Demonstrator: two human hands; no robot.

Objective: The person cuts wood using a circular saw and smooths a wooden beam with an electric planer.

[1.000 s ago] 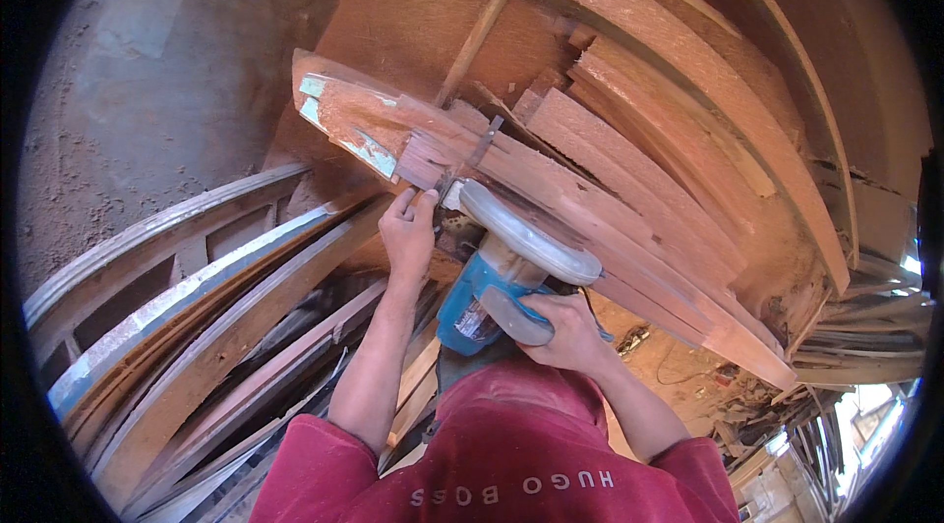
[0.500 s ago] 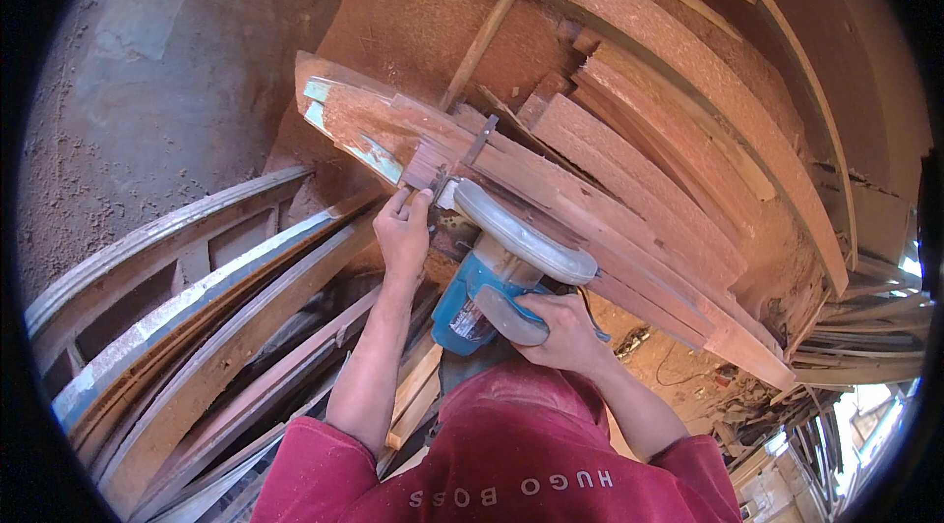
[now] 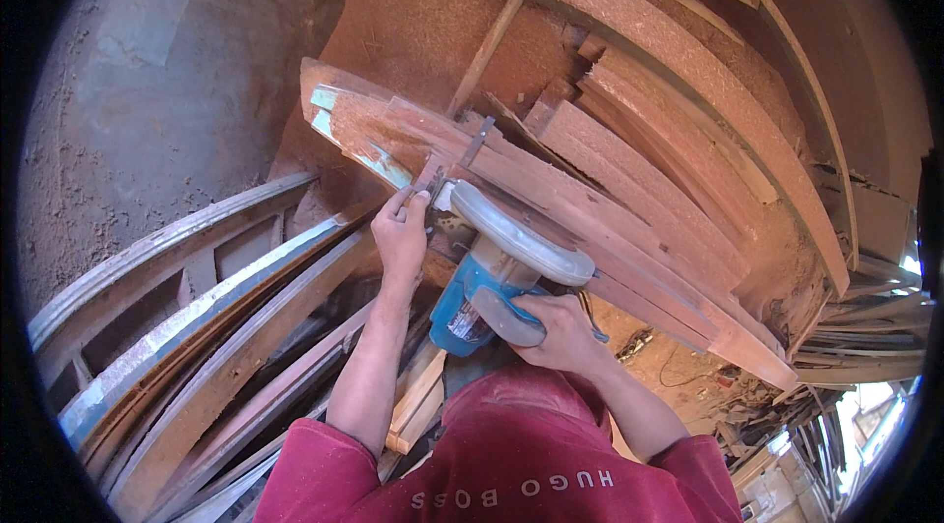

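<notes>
Head view: right hand (image 3: 559, 328) closed around the handle of a blue circular saw (image 3: 462, 299), centre of frame. Left hand (image 3: 400, 236), left of centre, fingers bent at the saw's front end; cannot tell whether they grip it. Saw rests against a long reddish plank (image 3: 580, 213), running upper left to lower right. Curved beam (image 3: 678, 61), upper right; stacked boards (image 3: 236, 366), lower left.
</notes>
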